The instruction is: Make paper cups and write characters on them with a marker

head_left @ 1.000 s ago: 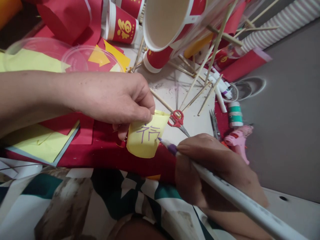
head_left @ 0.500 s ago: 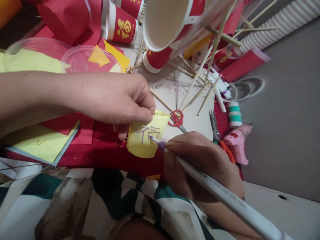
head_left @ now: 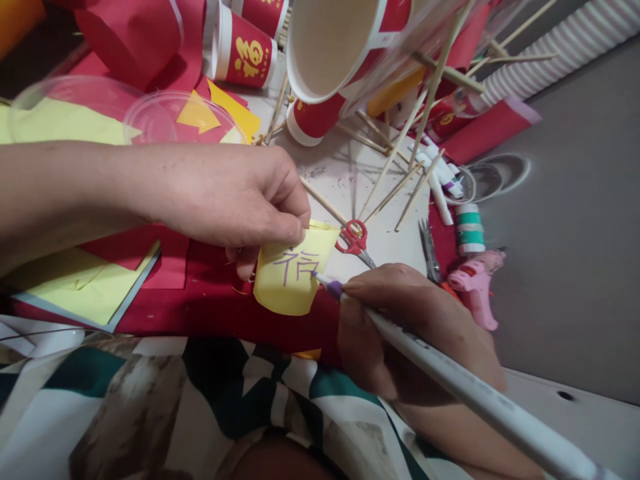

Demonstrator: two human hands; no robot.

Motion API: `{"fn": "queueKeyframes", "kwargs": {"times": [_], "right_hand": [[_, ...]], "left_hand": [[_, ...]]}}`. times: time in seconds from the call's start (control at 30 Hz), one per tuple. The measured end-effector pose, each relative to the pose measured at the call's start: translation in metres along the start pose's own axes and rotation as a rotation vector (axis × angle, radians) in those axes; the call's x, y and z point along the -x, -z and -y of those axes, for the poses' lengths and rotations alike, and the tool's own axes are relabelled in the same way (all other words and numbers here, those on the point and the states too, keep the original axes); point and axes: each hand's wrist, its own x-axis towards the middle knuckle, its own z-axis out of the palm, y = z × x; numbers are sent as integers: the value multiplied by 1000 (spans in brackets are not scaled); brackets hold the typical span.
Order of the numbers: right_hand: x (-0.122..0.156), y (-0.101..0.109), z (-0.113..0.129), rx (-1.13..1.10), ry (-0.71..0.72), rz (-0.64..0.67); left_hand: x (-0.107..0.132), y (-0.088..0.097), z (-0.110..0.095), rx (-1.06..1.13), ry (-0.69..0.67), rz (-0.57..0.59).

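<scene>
Red cloth [head_left: 210,313] lay crowded, grey panel [head_left: 565,220] at right.
Near the front edge, my left hand [head_left: 250,200] pinched yellow paper [head_left: 285,298]; my right hand [head_left: 430,310] gripped a marker [head_left: 475,393].

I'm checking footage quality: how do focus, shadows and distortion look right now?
Head view: the white marker looks soft, the yellow paper clearer; head view: sticks seem to cast thin shadows on the white board; head view: light is dim, and the picture's edges look stretched, perhaps by a wide lens.

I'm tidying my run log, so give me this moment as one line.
left hand: pinching yellow paper | right hand: holding marker, tip at purple strokes | nearby: red-handled scissors, pink glue gun
</scene>
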Motion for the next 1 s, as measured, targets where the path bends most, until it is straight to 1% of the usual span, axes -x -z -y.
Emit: {"fn": "queueKeyframes", "kwargs": {"times": [0.13, 0.23, 0.3, 0.37, 0.47, 0.53, 0.6, 0.67, 0.77, 1.0], "right_hand": [[2, 7, 0, -16, -14, 98], [8, 7, -4, -36, 18, 63], [10, 4, -7, -50, 7, 44], [10, -1, -9, -44, 14, 36], [4, -6, -9, 5, 76, -23], [-1, -6, -8, 26, 99, -13], [-5, -4, -7, 24, 120, 31], [-7, -2, -6, 18, 115, 66], [-6, 0, -5, 17, 92, 81], [5, 3, -4, -45, 17, 73]], "left_hand": [[-1, 0, -4, 24, 33, -18], [-1, 0, -4, 16, 37, -26], [-1, 0, -3, -3, 15, -18], [0, 0, -2, -28, -13, -1], [0, 0, -1, -49, -31, 9], [0, 0, -1, -43, -38, -1], [0, 0, -3, -28, -40, -6], [-1, 0, -4, -24, -33, 2], [-1, 0, -6, -47, -22, 18], [-1, 0, -3, -37, -32, -4]]}}
